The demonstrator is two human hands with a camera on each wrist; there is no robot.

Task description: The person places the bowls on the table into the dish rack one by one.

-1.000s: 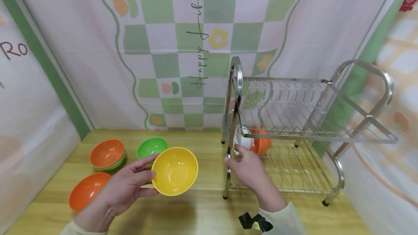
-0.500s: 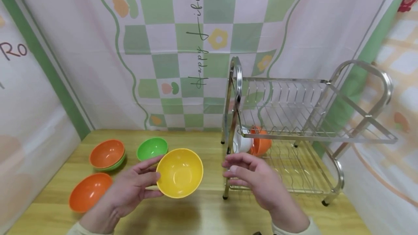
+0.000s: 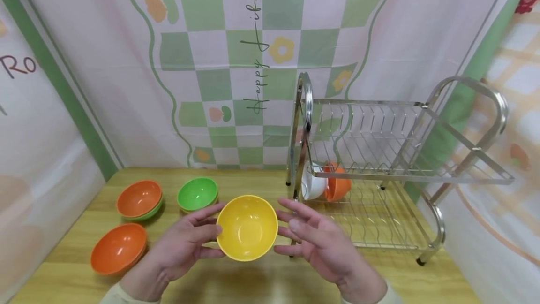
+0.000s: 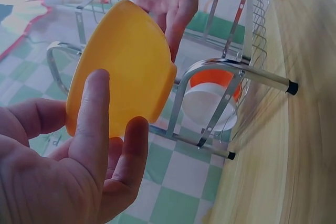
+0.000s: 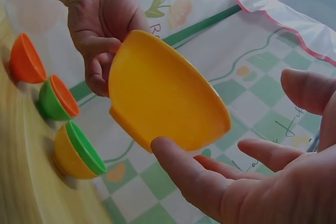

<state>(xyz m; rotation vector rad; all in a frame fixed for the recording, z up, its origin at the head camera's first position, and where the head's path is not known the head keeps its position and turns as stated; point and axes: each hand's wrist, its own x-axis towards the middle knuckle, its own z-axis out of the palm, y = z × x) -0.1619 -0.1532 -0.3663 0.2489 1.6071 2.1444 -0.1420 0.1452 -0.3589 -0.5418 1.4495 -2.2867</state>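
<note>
A yellow bowl (image 3: 247, 229) is raised over the table, its inside turned up toward the head camera. My left hand (image 3: 181, 245) pinches its left edge, the thumb at the rim and the fingers round the outside. At the bowl's other side is my right hand (image 3: 326, 247), fingers spread and extended toward it. In the right wrist view, one fingertip (image 5: 163, 145) overlaps the lower edge of the bowl, while the thumb stands well away from it. The left wrist view shows the bowl's smooth yellow outer side (image 4: 123, 66).
A two-tier metal dish rack (image 3: 307, 130) stands at right, with a white bowl (image 3: 313, 186) and an orange bowl (image 3: 339, 186) on its lower tier. On the table's left are a lone orange bowl (image 3: 118, 250), an orange bowl (image 3: 139, 199) nested in green, and a green bowl (image 3: 197, 193) nested in yellow.
My left hand has carried the yellow bowl rightward and slightly nearer. My right hand has drawn back from the white bowl at the rack and come to the bowl's right side, fingers spreading.
</note>
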